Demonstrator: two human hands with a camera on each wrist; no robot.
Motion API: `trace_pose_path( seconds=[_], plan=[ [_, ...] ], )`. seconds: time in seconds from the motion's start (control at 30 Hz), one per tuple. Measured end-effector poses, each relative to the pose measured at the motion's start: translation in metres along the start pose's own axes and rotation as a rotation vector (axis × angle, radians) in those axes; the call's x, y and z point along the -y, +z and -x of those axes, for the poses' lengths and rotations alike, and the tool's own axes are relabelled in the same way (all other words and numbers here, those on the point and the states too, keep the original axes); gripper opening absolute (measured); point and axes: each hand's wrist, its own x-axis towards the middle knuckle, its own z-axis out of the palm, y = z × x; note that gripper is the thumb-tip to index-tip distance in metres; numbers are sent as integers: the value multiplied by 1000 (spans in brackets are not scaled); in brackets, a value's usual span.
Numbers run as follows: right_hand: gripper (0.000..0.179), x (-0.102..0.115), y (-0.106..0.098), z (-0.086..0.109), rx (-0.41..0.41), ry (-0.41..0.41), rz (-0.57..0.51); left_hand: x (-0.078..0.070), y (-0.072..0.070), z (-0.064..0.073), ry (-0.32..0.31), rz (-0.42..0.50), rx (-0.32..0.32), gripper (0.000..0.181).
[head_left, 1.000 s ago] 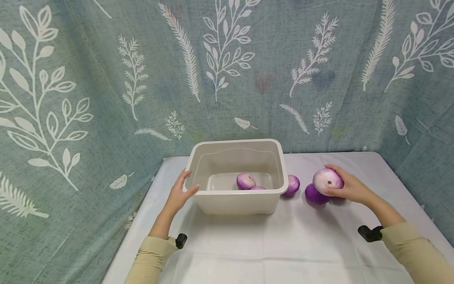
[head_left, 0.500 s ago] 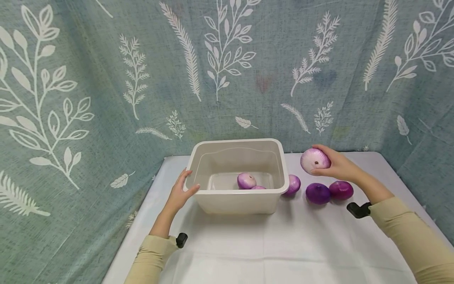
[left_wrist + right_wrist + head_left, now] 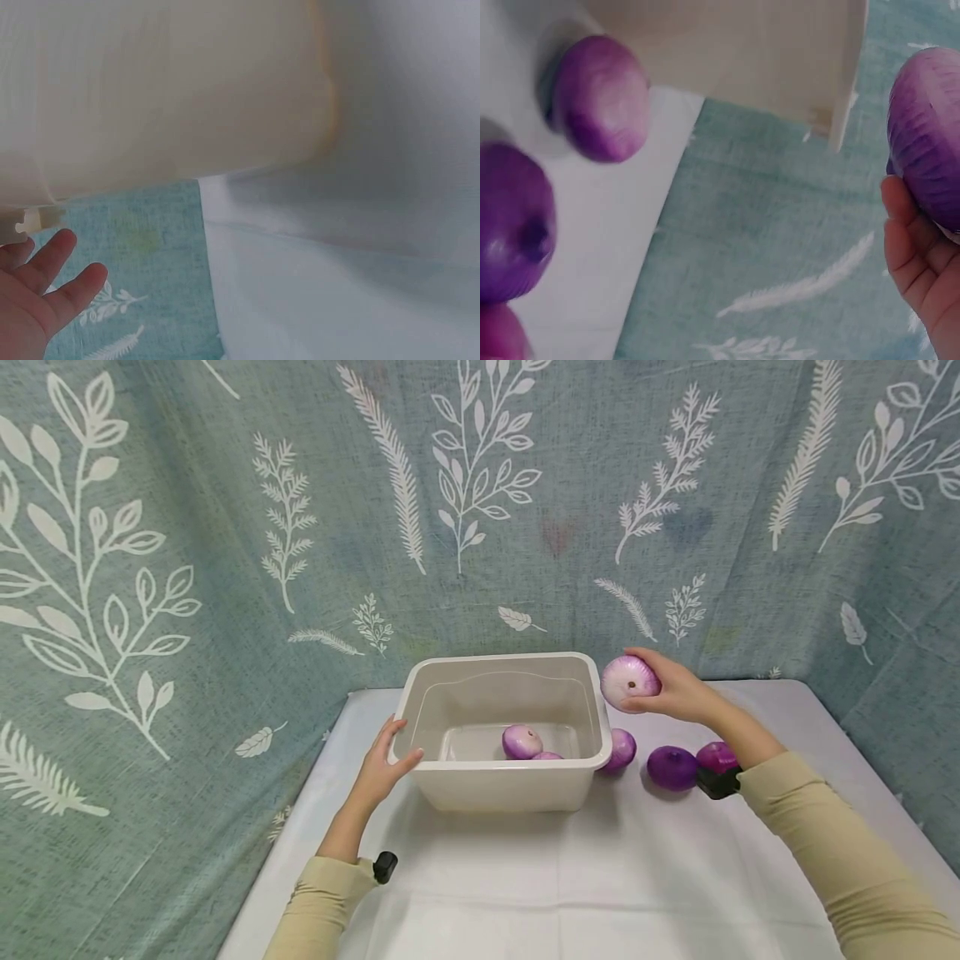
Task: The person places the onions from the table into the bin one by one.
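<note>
My right hand (image 3: 678, 691) holds a pale purple-and-white onion (image 3: 628, 683) between thumb and fingers, raised just off the right rim of a beige plastic bin (image 3: 495, 787). In the right wrist view this onion (image 3: 931, 135) sits at the right edge, fingers curled against its side. At the bin's front left corner is my left hand (image 3: 378, 774), thumb and fingers spread, fingertips at the rim. The left wrist view shows its fingers (image 3: 79, 289) extended beside the bin's wall. Inside the bin lie a purple-white onion (image 3: 521, 742) and another onion (image 3: 547, 756), mostly hidden by the front wall.
Right of the bin, a purple onion (image 3: 619, 750) lies partly behind its wall. Farther right are a dark purple onion (image 3: 672, 768) and a magenta onion (image 3: 717, 757), partly covered by the right wrist camera. A white cloth covers the table (image 3: 555, 877); a green leaf-patterned curtain (image 3: 555, 585) hangs behind.
My right hand has lifted the pale onion off the pile at the right and carried it left and up to beside the bin's rim. The left hand stays at the bin's corner.
</note>
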Motion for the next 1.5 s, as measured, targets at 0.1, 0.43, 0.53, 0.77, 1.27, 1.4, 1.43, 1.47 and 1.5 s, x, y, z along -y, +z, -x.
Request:
trace_pose_path(
  seconds=[0.1,0.43,0.53,0.77,1.27,1.4,1.43,1.47,1.5],
  plan=[
    [82,7,5,-9,14,-18,-3,0,0,0,1,2,-9,66],
    [84,36,28,-40,81,-78,-17,1,1,0,1,13,0,67],
    [86,44,35,-47,98,-96,-15,0,1,0,3,17,-2,67],
    [91,62,48,-60,145,-125,-45,-3,0,1,-7,33,7,67],
    [86,52,34,-39,84,-88,-24,-3,-1,2,-20,21,8,67],
    [84,32,19,-21,36,-50,9,0,0,2,-14,19,6,67],
    [84,26,15,-15,25,-37,10,0,0,2,-14,20,6,68],
    [84,20,11,-10,17,-20,15,0,0,1,-14,21,5,68],
    [84,13,7,-4,11,-1,18,0,0,1,-13,21,3,67]
  ],
)
